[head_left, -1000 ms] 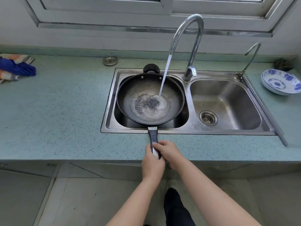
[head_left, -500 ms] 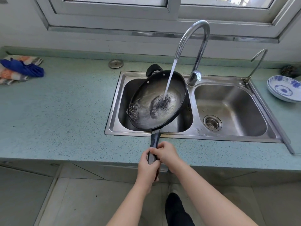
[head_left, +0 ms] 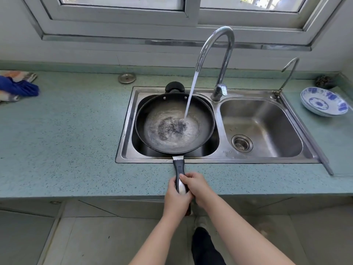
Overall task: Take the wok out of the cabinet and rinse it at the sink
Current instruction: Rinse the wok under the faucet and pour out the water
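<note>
Far to your left on the speckled blue-green countertop (head_left: 63, 131) lies a crumpled blue cloth (head_left: 19, 87) on top of an orange-patterned towel (head_left: 19, 76). Further along, near the back edge, a small round metal sink plug (head_left: 127, 77) sits flat on the counter.

Now the double-basin stainless steel sink (head_left: 219, 160): your round black wok (head_left: 174, 122) sits level over the left basin, nearly filling it, its small black loop handle (head_left: 174, 87) pointing to the back rim. Water pools in the bottom around a dark, speckled patch at the centre. The wok's long black handle (head_left: 179, 170) reaches out over the sink's front rim and across the counter toward you.

Your left hand (head_left: 175, 197) is wrapped closed around the handle's near end. Your right hand (head_left: 197, 186) is curled shut over the same handle, just beside the left and touching it, fingers lying across the top.

The tall curved chrome faucet (head_left: 219, 54) stands between the two basins, and its stream of running water (head_left: 191, 94) lands inside the wok, right of centre. The right basin shows its round metal drain strainer (head_left: 242, 143). At the sink's back right corner rises a thin, small gooseneck tap (head_left: 288, 73). Off to your right, blue-and-white patterned porcelain dishes (head_left: 323, 102) sit stacked on the counter, with a dark scouring pad (head_left: 323, 81) just behind them.
</note>
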A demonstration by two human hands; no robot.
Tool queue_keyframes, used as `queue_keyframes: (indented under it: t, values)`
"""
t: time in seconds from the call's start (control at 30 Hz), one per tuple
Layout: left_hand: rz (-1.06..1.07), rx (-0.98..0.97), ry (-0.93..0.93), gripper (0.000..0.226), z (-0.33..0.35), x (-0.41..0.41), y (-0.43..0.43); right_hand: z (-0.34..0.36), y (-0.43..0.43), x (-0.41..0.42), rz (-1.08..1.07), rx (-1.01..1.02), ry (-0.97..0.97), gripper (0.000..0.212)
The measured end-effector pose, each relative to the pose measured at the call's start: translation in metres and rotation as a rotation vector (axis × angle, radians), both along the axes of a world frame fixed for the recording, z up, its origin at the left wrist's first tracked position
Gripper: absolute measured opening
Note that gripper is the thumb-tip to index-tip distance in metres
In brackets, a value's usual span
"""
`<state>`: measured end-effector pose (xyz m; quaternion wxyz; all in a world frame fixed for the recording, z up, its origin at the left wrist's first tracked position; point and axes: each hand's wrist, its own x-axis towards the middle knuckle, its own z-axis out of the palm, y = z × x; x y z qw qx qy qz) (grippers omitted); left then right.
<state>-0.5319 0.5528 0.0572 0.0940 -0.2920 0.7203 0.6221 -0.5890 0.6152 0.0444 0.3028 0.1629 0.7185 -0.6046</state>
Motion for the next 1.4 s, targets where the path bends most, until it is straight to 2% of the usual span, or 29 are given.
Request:
queue_keyframes:
  t: [0.1,0.17,0.23,0.43,0.53,0.63,0.7,0.8,0.87,0.93,1.03,1.17,1.27,1.4]
  values:
    - [-0.014,-0.053,0.005,0.035,0.002,0.002,0.000,0.002,-0.001,0.001,-0.040,-0.080,-0.045,0.015]
    - [-0.033,-0.108,-0.015,0.049,0.001,0.003,0.000,0.003,-0.001,0.002,-0.050,-0.131,-0.074,0.015]
    - [-0.072,-0.194,-0.041,0.060,0.001,0.004,-0.003,0.003,-0.004,0.003,-0.046,-0.166,-0.089,0.018]
    - [-0.191,-0.549,-0.039,0.067,0.010,0.002,-0.008,0.005,-0.012,0.005,-0.081,-0.319,-0.137,0.032]
    - [-0.220,-0.614,-0.053,0.066,0.012,0.001,-0.010,0.002,-0.015,0.005,-0.102,-0.350,-0.139,0.032]
    - [-0.210,-0.542,-0.076,0.067,0.010,0.002,-0.012,0.003,-0.015,0.006,-0.090,-0.329,-0.140,0.034]
    - [-0.154,-0.382,-0.066,0.061,0.006,0.003,-0.014,0.003,-0.014,0.008,-0.069,-0.274,-0.140,0.028]
    - [-0.055,-0.143,-0.002,0.037,0.004,0.004,-0.015,0.002,-0.011,0.006,-0.057,-0.171,-0.111,0.019]
    - [-0.024,-0.051,0.056,0.024,0.003,0.004,-0.013,0.003,-0.008,0.004,-0.050,-0.115,-0.086,0.020]
    - [-0.031,-0.023,0.072,0.031,0.002,0.001,-0.011,0.007,-0.004,0.002,-0.039,-0.105,-0.083,0.023]
    - [-0.081,-0.028,-0.010,0.037,0.001,-0.002,-0.008,0.010,-0.001,0.000,0.023,-0.075,-0.081,0.022]
    - [-0.105,-0.211,-0.130,0.036,-0.004,-0.006,-0.007,0.011,0.000,-0.001,0.117,-0.030,-0.027,0.015]
    - [-0.045,-0.272,-0.129,0.033,-0.004,-0.007,0.000,0.013,0.003,0.001,0.130,-0.061,-0.012,0.021]
    - [0.067,-0.058,-0.039,0.025,0.000,-0.004,0.001,0.015,0.007,0.003,0.133,-0.115,-0.008,0.019]
